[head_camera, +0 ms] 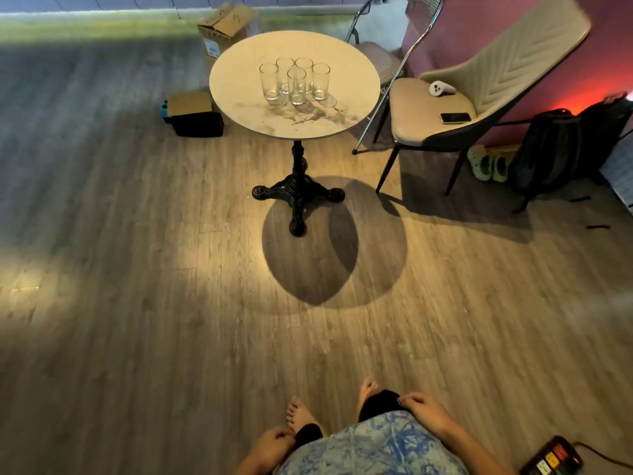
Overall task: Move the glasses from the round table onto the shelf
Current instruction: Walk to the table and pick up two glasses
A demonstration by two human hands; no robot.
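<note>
Several clear tall glasses [296,86] stand upright in a tight cluster on the round white table [239,97], which rests on a black pedestal base. The table is far ahead of me across the wooden floor. My left hand [274,443] hangs by my hip at the bottom of the view, fingers curled with nothing in them. At the lower right my right hand [424,411] hangs beside my thigh, fingers curled and holding nothing. Both hands are far from the glasses. No shelf is in view.
A beige chair [445,108] right of the table carries a white controller [441,88] and a phone [456,117]. Cardboard boxes [226,27] and a black case [197,122] sit left of and behind the table. A dark backpack [561,149] leans at the right wall. A power strip [551,457] lies bottom right.
</note>
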